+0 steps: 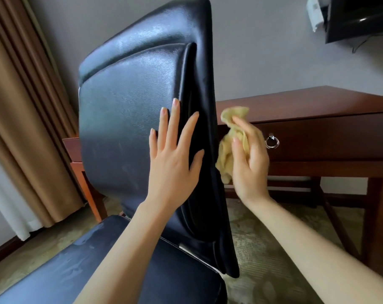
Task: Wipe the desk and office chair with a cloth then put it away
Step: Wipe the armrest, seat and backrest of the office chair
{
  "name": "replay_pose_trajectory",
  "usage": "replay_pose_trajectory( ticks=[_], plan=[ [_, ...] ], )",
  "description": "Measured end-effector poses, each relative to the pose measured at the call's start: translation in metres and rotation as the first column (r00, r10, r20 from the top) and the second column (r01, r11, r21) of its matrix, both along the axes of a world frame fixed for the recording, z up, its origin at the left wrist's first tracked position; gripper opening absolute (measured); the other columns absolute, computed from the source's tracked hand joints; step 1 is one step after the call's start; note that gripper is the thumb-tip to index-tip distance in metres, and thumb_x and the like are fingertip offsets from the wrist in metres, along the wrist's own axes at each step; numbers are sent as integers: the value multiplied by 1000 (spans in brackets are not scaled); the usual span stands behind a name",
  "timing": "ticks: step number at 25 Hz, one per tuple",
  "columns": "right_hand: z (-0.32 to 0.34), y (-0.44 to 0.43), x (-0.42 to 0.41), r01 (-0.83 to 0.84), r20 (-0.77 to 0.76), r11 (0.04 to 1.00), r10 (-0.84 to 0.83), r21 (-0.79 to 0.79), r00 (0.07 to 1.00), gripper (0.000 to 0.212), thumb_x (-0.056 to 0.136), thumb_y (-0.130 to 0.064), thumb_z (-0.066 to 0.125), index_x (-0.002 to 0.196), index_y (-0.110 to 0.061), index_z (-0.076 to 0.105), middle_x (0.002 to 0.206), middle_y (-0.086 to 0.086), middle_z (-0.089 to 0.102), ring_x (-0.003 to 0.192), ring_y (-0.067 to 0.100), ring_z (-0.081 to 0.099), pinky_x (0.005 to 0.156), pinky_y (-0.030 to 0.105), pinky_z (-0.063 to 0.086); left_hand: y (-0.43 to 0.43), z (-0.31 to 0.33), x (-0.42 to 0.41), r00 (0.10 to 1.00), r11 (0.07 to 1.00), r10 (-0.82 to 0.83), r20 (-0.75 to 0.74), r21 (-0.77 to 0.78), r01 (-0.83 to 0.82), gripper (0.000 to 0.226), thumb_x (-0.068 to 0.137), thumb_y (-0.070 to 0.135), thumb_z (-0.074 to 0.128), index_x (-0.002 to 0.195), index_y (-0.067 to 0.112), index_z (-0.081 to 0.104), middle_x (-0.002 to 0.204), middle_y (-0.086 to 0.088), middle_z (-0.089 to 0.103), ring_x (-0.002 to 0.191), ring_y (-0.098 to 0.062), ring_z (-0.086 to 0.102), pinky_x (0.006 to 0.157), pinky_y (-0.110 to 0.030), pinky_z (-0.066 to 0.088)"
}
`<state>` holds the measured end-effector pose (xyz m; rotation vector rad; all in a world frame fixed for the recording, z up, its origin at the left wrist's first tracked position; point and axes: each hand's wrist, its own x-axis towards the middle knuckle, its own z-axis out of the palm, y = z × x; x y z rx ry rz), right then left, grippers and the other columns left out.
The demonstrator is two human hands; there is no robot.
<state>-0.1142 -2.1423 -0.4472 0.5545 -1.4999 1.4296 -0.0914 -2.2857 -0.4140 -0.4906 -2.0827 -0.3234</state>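
Two bare hands | left hand [175,163] flat, fingers spread on office chair [129,110] backrest | right hand [249,159] clutches yellow cloth [227,150], seemingly touching the backrest's rear edge | desk [317,119] behind

patterned carpet [252,249] under black chair [124,119] and wooden desk [317,106]

Black chair [129,110]; yellow cloth [227,150]; reddish-brown desk [317,119]; tan curtain [17,106].
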Motion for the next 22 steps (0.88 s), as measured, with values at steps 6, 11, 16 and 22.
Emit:
replay_pose_trajectory(
  ticks=[6, 11, 16, 22],
  plan=[
    [14, -19, 6, -441, 256, 842, 521, -312, 814, 29, 102, -25, 40, 123, -30, 60, 119, -4, 66, 114, 11, 60, 104, 38, 43, -3, 3, 4, 999, 998, 37, 19, -59, -36, 65, 95, 26, 54, 150, 23, 20, 160, -6, 2, 147, -24, -5, 115, -49, 7],
    [-54, -12, 25, -348, 474, 894, 446, -283, 759, 26, 101, -29, 42, 104, -44, 64, 106, -6, 71, 106, 11, 63, 94, 28, 46, -4, 6, 13, 996, 995, 67, 66, -80, -62, 64, 97, 27, 50, 151, 24, 16, 160, -4, -1, 147, -24, -6, 117, -53, 7],
    [-155, -5, 58, -188, 751, 979, 178, -73, 636, 18, 97, -33, 49, 103, -45, 61, 92, -18, 66, 89, 1, 63, 65, 6, 46, -3, -2, 18, 994, 996, 79, 77, -43, -76, 65, 96, 22, 51, 151, 25, 17, 160, -2, -1, 147, -22, -5, 116, -55, 7],
    [-168, 3, 56, -133, 804, 989, 31, 60, 593, 15, 96, -27, 53, 85, -32, 62, 77, -8, 65, 76, 11, 62, 58, 18, 41, 6, -7, 21, 995, 998, 69, 77, 8, -70, 64, 94, 14, 53, 150, 22, 22, 160, -5, 0, 147, -26, -4, 115, -53, 8]
  ],
)
